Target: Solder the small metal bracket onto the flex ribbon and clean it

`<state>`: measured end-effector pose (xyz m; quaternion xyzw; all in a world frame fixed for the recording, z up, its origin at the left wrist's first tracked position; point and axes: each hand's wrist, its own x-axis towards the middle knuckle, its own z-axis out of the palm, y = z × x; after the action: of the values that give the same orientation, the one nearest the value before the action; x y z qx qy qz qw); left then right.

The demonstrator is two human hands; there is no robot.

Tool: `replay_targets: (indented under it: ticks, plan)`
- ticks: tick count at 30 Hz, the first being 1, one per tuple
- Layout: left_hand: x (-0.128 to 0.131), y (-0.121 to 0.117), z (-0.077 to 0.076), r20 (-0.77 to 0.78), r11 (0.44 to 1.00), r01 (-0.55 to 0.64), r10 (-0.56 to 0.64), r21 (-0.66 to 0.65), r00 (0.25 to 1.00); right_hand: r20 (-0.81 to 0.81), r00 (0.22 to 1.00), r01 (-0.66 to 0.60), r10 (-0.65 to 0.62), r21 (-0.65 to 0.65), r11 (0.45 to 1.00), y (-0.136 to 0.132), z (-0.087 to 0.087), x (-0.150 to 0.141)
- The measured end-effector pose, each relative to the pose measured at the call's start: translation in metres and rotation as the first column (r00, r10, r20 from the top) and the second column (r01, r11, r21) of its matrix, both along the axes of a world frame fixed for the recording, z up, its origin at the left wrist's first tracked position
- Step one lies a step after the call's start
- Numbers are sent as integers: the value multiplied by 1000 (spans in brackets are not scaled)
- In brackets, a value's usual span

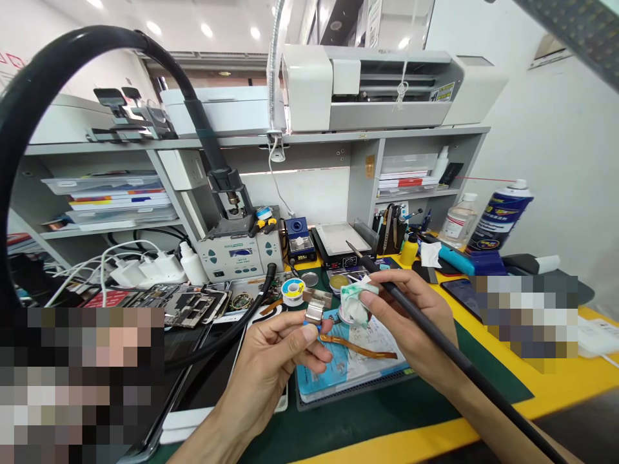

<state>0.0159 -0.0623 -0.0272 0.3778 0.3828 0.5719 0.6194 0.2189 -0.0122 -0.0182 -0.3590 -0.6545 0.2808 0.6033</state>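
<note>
My left hand (278, 351) is closed in a pinch on a small metal part (314, 314) with an orange flex cable (358, 348) trailing from it to the right. My right hand (411, 322) is closed on a black soldering iron (387, 283), whose tip points up and left and whose cord runs down to the lower right. The same hand also presses a crumpled white-green wipe (354, 303) between its fingers, close to the metal part. Both hands hover over a blue work pad (348, 374).
A solder spool (293, 290) and a tin (338, 281) lie just behind the hands. Further back stand a soldering station (239, 254), a hot plate (343, 241), a tool holder (391, 229), bottles (459, 222) and a spray can (500, 216). Opened phones (188, 303) lie at the left.
</note>
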Motion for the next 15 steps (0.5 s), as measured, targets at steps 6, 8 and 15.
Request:
replay_targets:
  ticks: [6, 8, 15]
  plan:
    - [-18, 11, 3, -6, 974, -207, 209, 94, 978, -14, 999, -34, 33, -35, 999, 5, 1, 0]
    - [-22, 13, 6, -24, 958, -266, 270, 112, 963, -22, 998, -55, 54, -54, 997, 9, 2, 0]
    - [-27, 17, 8, -16, 931, -339, 344, 134, 939, 39, 973, -219, 226, -142, 965, 30, 9, -8]
